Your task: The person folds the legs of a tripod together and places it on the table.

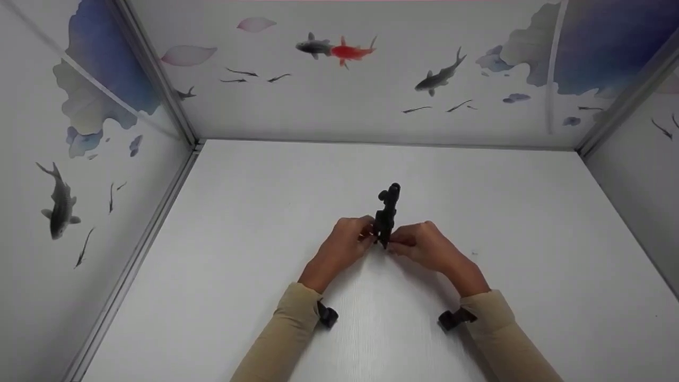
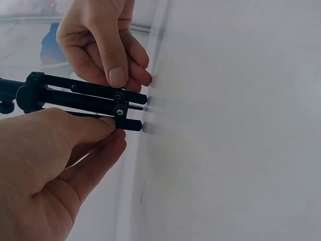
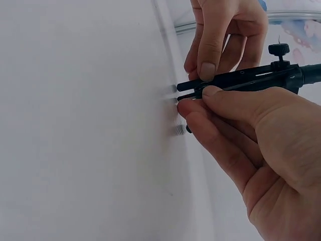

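A small black tripod point(image 1: 388, 212) stands between a person's two hands over a white tabletop point(image 1: 254, 201), beyond the wrists and around the middle of the work surface. It lies directly at the fingertips, to the right of the left hand point(image 1: 347, 239) and to the left of the right hand point(image 1: 424, 246); neither hand is plainly nearer, as both are on its lower end.

The left hand pinches a leg on its own side, thumb against fingers, while the right hand grips the lower part from the opposite side in the same way. The other fingers of both hands are bent.

The tripod's long axis runs about upright, close to square with the tabletop, its head end up and its feet point(image 2: 133, 124) down. The legs point(image 2: 80, 86) lie folded in, almost parallel to the centre column point(image 2: 75, 99). Whether the feet touch the surface or hang just above it cannot be told. A round knob point(image 3: 279, 49) juts sideways near the upper end, well above the fingers.

Tan sleeves point(image 1: 294, 313) and black wrist mounts point(image 1: 328, 317) frame the work; behind rises a white wall point(image 1: 238, 111) printed with fish.
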Available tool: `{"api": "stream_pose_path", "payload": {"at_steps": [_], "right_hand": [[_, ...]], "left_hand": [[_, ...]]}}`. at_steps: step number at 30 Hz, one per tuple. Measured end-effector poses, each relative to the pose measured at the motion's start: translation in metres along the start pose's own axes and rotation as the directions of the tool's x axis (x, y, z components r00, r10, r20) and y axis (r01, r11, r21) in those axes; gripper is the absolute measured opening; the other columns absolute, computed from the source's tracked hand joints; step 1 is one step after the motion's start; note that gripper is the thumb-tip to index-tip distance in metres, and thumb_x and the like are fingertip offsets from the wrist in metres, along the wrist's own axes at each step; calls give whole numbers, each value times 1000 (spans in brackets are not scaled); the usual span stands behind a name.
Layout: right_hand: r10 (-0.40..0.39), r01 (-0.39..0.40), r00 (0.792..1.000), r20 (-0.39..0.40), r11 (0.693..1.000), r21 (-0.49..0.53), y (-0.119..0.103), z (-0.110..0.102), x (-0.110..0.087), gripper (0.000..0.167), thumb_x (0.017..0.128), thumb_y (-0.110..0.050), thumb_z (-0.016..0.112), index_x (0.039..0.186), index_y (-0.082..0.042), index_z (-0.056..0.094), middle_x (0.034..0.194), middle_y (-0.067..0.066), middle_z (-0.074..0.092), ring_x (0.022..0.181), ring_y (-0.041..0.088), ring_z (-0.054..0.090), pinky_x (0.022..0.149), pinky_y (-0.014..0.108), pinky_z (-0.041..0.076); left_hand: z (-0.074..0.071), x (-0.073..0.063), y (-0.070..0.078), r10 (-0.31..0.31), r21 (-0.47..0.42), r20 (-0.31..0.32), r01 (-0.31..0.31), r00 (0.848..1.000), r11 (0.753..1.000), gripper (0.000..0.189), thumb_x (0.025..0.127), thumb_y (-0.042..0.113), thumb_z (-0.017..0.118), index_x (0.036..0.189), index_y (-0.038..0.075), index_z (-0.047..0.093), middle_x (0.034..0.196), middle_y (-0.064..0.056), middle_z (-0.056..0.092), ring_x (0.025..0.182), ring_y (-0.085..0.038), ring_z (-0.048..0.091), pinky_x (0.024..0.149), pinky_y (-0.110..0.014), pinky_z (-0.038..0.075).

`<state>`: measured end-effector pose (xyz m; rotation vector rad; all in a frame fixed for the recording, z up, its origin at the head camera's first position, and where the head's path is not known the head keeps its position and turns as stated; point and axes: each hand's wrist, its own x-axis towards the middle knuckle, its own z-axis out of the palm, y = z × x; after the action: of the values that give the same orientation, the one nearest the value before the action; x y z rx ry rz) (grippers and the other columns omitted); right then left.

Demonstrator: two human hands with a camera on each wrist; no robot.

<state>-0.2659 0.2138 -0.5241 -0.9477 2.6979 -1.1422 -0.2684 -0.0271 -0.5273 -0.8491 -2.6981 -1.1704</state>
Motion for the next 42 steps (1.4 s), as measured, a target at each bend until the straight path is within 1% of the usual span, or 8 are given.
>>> {"api": "stream_pose_path", "payload": {"at_steps": [7,13,16,19,25,32,38,42], "right_hand": [[-4,4,1000,15,1000,-9,-2,2,1,14,97,-9,82,110,-13,86,104,-1,85,98,13,80,85,31,65],[-1,1,1000,26,1000,-1,-1,-5,0,12,98,-12,81,109,-11,86,102,0,85,95,12,80,82,27,64],[42,-41,999,-17,999,23,-1,-11,-3,10,97,-11,82,106,-10,86,99,3,85,89,13,82,78,26,65],[85,-84,993,-79,996,7,0,-15,-4,10,97,-12,82,106,-10,86,98,3,85,88,14,82,78,27,65],[69,-73,987,-142,997,-26,3,-12,-2,14,98,-12,82,111,-12,85,105,3,85,96,17,83,85,35,67],[51,-56,981,-189,998,-23,2,-5,-1,15,97,-9,82,111,-9,86,105,5,85,97,21,83,83,37,67],[63,-71,979,-193,997,-36,0,-2,0,16,99,-9,79,114,-6,84,107,8,85,99,21,83,84,36,67],[58,-69,979,-195,996,-49,-3,-1,1,16,100,-9,79,114,-5,84,107,8,85,97,21,83,81,37,67]], "left_hand": [[1,0,0,6,-74,-11,-6,1000,997,22,98,-6,71,118,2,75,109,-10,83,104,-18,80,92,-24,63],[-3,-1,-1,13,-156,56,-4,998,988,39,94,-3,76,131,5,69,125,-9,78,117,-20,76,101,-25,60],[-4,-1,-2,7,-164,85,7,996,986,47,92,4,83,135,7,67,125,-7,77,118,-21,75,103,-28,60],[-3,-1,-2,-7,-173,91,23,996,985,45,91,14,88,132,7,70,119,-6,79,115,-23,76,102,-30,61],[-1,0,-2,6,-123,44,-1,999,992,31,94,19,87,120,6,75,113,-8,82,107,-23,80,96,-30,63],[0,0,2,19,-82,32,-16,999,996,24,96,17,85,115,5,77,109,-9,84,104,-24,81,94,-34,65],[0,-1,4,36,-50,22,-34,999,998,20,97,17,83,112,5,77,107,-9,85,102,-24,81,91,-35,65],[-1,-1,4,37,-34,26,-36,999,999,22,97,17,83,116,6,76,111,-9,84,105,-21,82,93,-32,64]]}}
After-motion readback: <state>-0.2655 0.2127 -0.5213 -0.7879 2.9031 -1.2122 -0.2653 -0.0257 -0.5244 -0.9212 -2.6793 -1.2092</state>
